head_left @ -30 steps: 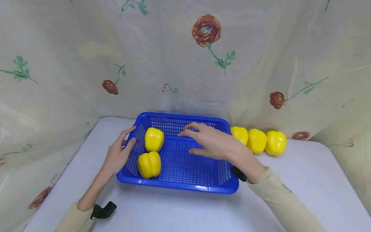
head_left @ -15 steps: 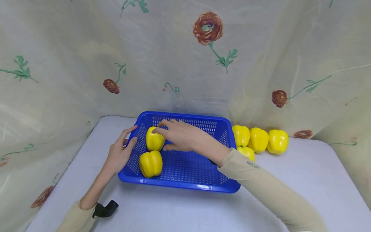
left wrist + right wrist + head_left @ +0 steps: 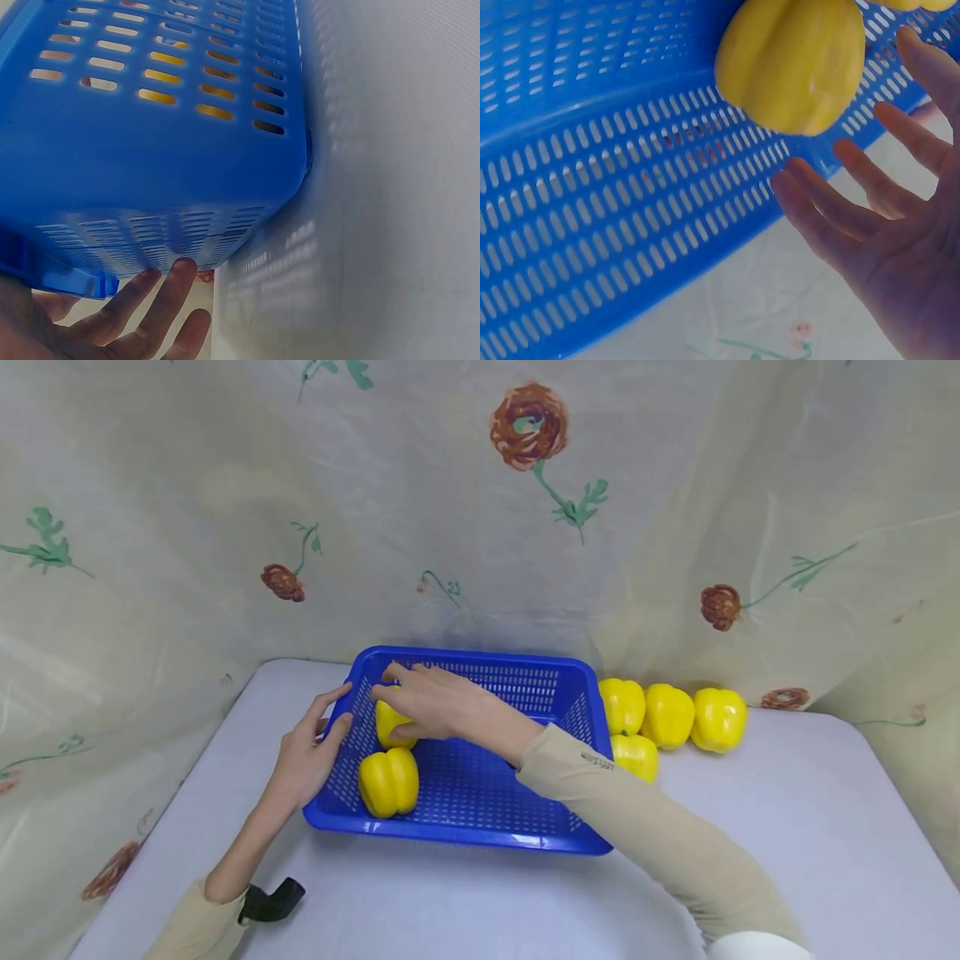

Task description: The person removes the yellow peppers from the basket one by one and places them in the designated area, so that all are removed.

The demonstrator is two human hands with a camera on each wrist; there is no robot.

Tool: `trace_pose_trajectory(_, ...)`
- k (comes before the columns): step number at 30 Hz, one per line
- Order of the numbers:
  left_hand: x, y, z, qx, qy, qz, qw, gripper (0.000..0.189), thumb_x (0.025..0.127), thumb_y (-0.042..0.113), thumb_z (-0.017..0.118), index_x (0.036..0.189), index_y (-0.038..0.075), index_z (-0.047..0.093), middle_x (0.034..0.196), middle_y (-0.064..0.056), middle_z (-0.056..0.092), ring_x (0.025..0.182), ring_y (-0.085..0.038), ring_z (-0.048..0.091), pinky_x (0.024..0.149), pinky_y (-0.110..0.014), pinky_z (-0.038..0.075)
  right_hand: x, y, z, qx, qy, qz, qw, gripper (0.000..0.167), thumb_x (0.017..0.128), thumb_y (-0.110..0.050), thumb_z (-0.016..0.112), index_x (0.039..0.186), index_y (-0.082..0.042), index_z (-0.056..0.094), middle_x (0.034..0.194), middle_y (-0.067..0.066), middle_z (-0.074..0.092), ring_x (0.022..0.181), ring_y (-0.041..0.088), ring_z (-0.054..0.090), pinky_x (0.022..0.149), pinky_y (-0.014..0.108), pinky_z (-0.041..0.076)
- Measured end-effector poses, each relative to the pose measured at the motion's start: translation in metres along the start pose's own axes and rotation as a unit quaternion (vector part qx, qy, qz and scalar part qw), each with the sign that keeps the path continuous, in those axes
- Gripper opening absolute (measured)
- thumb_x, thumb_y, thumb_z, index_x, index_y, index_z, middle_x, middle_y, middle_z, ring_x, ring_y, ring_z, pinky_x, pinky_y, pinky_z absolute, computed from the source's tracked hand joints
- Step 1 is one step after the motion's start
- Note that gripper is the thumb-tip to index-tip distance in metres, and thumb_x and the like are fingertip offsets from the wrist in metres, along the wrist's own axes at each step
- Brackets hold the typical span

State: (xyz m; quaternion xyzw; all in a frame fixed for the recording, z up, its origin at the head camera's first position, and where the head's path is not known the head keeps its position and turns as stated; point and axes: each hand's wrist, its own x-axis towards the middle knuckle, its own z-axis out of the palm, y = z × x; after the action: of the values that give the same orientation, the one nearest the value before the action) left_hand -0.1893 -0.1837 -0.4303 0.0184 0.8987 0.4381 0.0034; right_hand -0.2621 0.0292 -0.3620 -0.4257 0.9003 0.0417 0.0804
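Two yellow bell peppers lie at the left end of a blue plastic basket [image 3: 480, 841]: a rear pepper [image 3: 387, 727] and a front pepper [image 3: 388, 782]. At the left rim, my left hand [image 3: 303, 764] grips the basket, thumb by the edge; in the left wrist view its fingers [image 3: 161, 307] spread outside, below the rim. My right hand [image 3: 431, 700] reaches over the basket and partly hides the rear pepper. The right wrist view shows that hand with spread fingers [image 3: 881, 184] and nothing in its palm, beside a pepper [image 3: 791, 67].
Right of the basket several more yellow peppers [image 3: 667, 717] sit on the white table [image 3: 787, 827], one partly behind the basket's corner. A flower-printed curtain [image 3: 420, 485] stands behind and at both sides. A black wrist mount [image 3: 272, 900] sits on the left wrist.
My right hand has moved left across the basket, from its right half to over the rear pepper. The left hand stays at the rim, and the peppers in the basket have not moved.
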Motion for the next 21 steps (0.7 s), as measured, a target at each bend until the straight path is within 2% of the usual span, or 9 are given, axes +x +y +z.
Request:
trace_pose_trajectory(6,-0.002,0.000,-0.001,-0.003,0.000,0.008,1.0000,0.053,0.117,0.037,0.043,0.169,0.029,0.035,0.159,-0.031,0.054,0.137,-0.056,0.062,0.107,-0.069,0.055,0.014,-0.009,0.009,-0.017,-0.010,0.016,0.9997,0.067,0.106,-0.051,0.065,0.163,-0.024,0.047,0.166,0.012,0.049,0.145,0.041,0.059,0.123,0.057,0.050)
trace_pose_trajectory(11,-0.002,0.000,0.000,-0.006,0.002,0.011,0.9999,0.053,0.117,0.037,0.044,0.169,0.029,0.036,0.158,-0.030,0.055,0.135,-0.055,0.063,0.105,-0.068,0.057,0.017,-0.012,0.016,-0.052,-0.009,0.030,0.9981,0.069,0.103,-0.052,0.068,0.163,-0.026,0.047,0.165,0.011,0.049,0.145,0.039,0.059,0.121,0.056,0.052)
trace_pose_trajectory(15,-0.003,0.000,0.000,-0.007,0.002,0.013,0.9999,0.053,0.117,0.035,0.044,0.169,0.028,0.036,0.158,-0.031,0.056,0.134,-0.055,0.064,0.103,-0.067,0.058,0.017,-0.013,0.021,-0.073,-0.004,0.038,0.9966,0.068,0.103,-0.047,0.072,0.163,-0.027,0.048,0.168,0.011,0.046,0.146,0.040,0.058,0.121,0.055,0.052)
trace_pose_trajectory(21,-0.002,-0.001,0.000,-0.007,0.002,0.015,0.9999,0.053,0.117,0.035,0.044,0.168,0.028,0.036,0.157,-0.031,0.056,0.133,-0.056,0.064,0.103,-0.068,0.058,0.018,-0.013,0.026,-0.070,-0.005,0.028,0.9971,0.068,0.104,-0.037,0.073,0.165,-0.027,0.045,0.172,0.015,0.038,0.149,0.043,0.055,0.120,0.056,0.052)
